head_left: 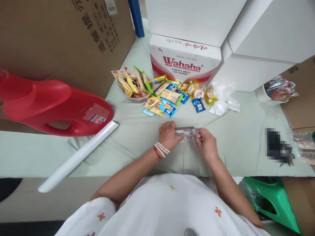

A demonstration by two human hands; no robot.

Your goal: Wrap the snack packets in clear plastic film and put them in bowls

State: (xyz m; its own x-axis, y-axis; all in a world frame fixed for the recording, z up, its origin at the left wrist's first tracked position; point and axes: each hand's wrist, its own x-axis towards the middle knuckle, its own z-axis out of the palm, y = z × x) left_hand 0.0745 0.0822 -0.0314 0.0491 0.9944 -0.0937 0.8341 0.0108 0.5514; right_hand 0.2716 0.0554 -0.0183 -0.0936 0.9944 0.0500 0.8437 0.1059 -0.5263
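Observation:
My left hand (pixel 168 134) and my right hand (pixel 206 143) both grip a small clear plastic bag (pixel 185 132) just above the pale green cloth (pixel 128 137). The left hand pinches its left end and the right hand its right end. The left wrist wears bead bracelets and a red string. Beyond the hands lies a heap of wrapped snacks (pixel 162 95), some in a shallow bowl (pixel 134 91), others loose on the cloth.
A Wahaha carton (pixel 184 62) and white boxes (pixel 258 39) stand at the back. A red jug (pixel 51 105) and a white tube (pixel 78 155) lie left. Crumpled clear bags (pixel 223 98), a white bowl with wrappers (pixel 275 90) and a green stool (pixel 273 196) are right.

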